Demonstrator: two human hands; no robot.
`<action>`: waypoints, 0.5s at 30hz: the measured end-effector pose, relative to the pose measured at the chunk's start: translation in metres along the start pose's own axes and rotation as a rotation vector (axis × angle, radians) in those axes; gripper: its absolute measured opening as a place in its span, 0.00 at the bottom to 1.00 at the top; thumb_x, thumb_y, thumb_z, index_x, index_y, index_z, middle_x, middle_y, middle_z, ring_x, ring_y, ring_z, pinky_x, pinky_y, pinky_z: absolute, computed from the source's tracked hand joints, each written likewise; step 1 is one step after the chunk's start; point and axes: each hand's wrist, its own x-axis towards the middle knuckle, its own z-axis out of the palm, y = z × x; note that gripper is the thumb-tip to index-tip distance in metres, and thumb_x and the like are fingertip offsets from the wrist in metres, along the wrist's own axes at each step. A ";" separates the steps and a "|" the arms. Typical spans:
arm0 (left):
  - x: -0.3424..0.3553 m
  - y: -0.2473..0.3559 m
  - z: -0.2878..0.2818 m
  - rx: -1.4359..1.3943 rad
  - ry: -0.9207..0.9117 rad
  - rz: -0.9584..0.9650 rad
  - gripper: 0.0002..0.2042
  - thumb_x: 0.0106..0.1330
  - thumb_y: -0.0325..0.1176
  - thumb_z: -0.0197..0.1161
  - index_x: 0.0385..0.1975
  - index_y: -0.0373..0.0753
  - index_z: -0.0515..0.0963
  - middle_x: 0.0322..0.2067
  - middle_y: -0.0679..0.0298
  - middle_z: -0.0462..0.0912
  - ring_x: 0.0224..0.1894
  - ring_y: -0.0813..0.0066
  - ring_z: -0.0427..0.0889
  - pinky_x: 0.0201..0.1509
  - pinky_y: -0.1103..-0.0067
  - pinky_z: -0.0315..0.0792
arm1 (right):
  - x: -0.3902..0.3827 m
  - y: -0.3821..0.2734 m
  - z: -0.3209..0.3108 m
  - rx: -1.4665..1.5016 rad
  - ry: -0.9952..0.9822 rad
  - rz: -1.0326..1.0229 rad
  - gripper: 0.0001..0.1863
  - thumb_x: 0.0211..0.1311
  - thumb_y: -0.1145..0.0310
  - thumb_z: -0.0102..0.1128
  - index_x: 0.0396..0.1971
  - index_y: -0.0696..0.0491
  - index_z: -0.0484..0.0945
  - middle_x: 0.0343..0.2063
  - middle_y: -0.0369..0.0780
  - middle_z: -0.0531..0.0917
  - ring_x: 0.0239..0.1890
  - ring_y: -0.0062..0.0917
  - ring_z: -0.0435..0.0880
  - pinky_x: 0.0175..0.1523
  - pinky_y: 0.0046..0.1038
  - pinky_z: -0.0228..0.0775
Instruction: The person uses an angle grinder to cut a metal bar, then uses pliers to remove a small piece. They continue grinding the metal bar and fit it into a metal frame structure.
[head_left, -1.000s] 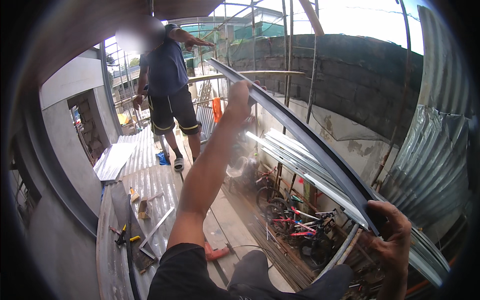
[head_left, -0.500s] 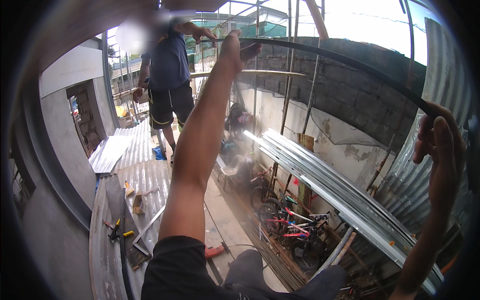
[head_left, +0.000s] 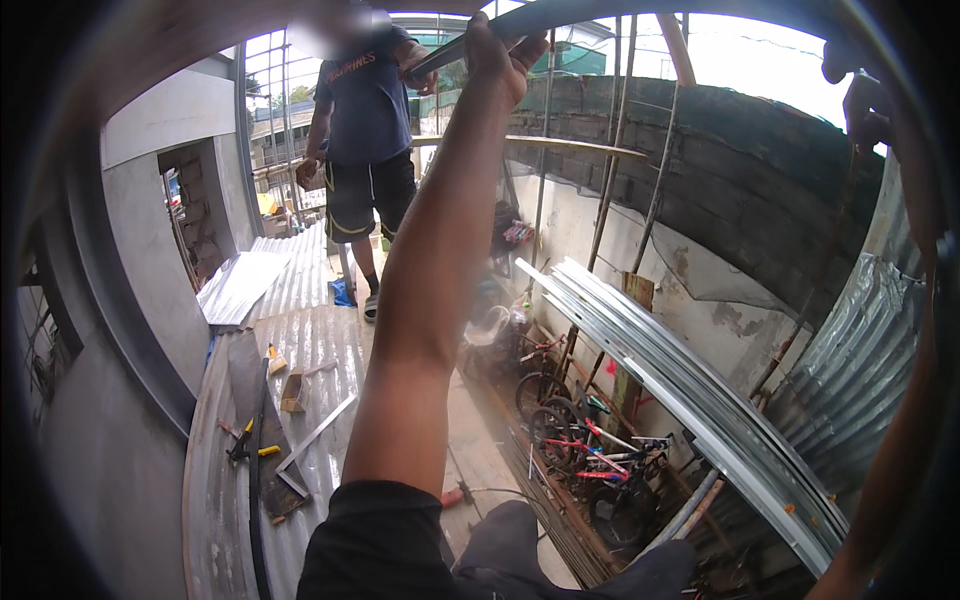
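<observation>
A long dark metal strip (head_left: 590, 12) stretches overhead, bowed by the lens. My left arm is raised, and my left hand (head_left: 495, 62) is closed on the strip, with the thumb standing off. At the upper right edge my right hand (head_left: 868, 110) is raised in shadow, its fingers curled by the strip's near part; the exact contact is hard to see. A co-worker (head_left: 365, 110) in a dark blue shirt and black shorts stands ahead, with one hand (head_left: 422, 80) at the strip's far end.
Corrugated sheets (head_left: 315, 345) lie at left, with yellow-handled pliers (head_left: 241, 445), a paintbrush (head_left: 275, 360) and a metal square (head_left: 318, 440). A narrow plank walkway (head_left: 480, 440) runs below me. Galvanized channels (head_left: 690, 400) slope at right above bicycles (head_left: 590, 450); scaffold poles (head_left: 610, 130) stand by the wall.
The strip and both my hands have moved up, my right hand most of all. The view has shifted a little left, and the co-worker's hand is still at the far end.
</observation>
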 end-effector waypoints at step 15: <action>0.018 0.119 -0.010 0.048 -0.002 0.178 0.25 0.75 0.45 0.50 0.63 0.33 0.59 0.54 0.40 0.73 0.44 0.47 0.84 0.46 0.63 0.84 | 0.033 -0.041 0.054 -0.412 0.321 -0.316 0.16 0.65 0.64 0.62 0.49 0.54 0.81 0.32 0.37 0.85 0.29 0.19 0.86 0.33 0.22 0.80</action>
